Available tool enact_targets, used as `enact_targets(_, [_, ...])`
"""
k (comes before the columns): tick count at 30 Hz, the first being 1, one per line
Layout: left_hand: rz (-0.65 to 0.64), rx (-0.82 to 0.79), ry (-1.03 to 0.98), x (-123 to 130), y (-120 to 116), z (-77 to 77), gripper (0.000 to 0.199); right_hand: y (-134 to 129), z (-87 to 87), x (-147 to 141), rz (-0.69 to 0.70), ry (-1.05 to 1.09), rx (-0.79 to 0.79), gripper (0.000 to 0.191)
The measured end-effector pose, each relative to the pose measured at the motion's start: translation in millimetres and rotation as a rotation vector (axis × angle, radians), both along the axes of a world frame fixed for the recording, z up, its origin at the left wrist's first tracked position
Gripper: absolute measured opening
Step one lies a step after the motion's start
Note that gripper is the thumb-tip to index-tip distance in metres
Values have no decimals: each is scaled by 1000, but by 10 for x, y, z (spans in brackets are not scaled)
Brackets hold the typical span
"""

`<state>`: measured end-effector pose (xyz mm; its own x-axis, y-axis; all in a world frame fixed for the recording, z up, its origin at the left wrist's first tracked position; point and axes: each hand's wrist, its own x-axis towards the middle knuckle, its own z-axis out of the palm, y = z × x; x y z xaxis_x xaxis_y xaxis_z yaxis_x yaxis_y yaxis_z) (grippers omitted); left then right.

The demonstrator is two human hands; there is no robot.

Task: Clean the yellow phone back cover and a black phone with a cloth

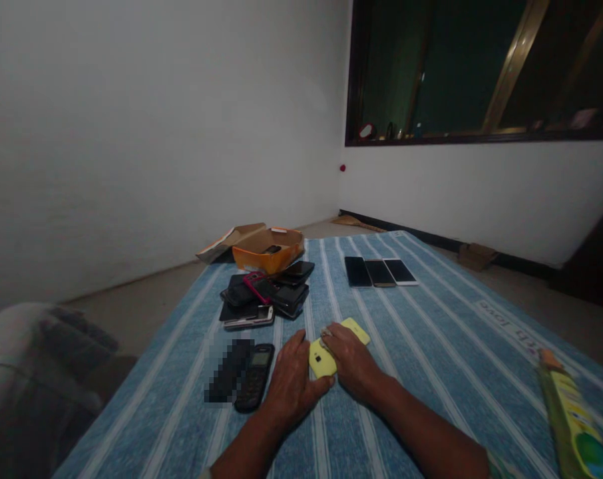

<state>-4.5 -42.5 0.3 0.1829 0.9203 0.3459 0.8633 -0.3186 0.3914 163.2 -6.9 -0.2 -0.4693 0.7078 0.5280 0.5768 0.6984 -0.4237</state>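
Note:
A yellow phone (323,361) lies camera side up on the striped cloth in front of me. My left hand (295,376) grips its near end, thumb along the lower edge and fingers at the left. Across the phone's middle rests my right hand (350,359), its fingers curled together and pressed down. A small greyish thing (325,334) shows at those fingertips, too small to name. To the left of my left hand lies a black keypad phone (254,378), beside a dark object (230,370) blurred by pixels.
Beyond my hands is a heap of phones (269,293), in front of an open orange cardboard box (261,259). Three phones (380,273) lie in a row farther right. A yellow-green packet (574,419) sits at the right, and a grey cloth-covered shape (36,372) stands left.

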Motion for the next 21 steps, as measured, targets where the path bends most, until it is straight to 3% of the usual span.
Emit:
enact_targets(7, [18,8,-5,32,-8,7,55,-69,69,-32,115,223,-93,30])
enact_targets(12, [-32,136,-108,50,-11,65,56,-124,142,-58,167,417,-175,47])
enact_targets(17, [-157,191,-256,116,-66,208,47,-193,173,-126,140,623,-251,54])
enact_targets(21, [-126,241,-296,172,-107,218,54,-238,200,-176,102,735,-360,51])
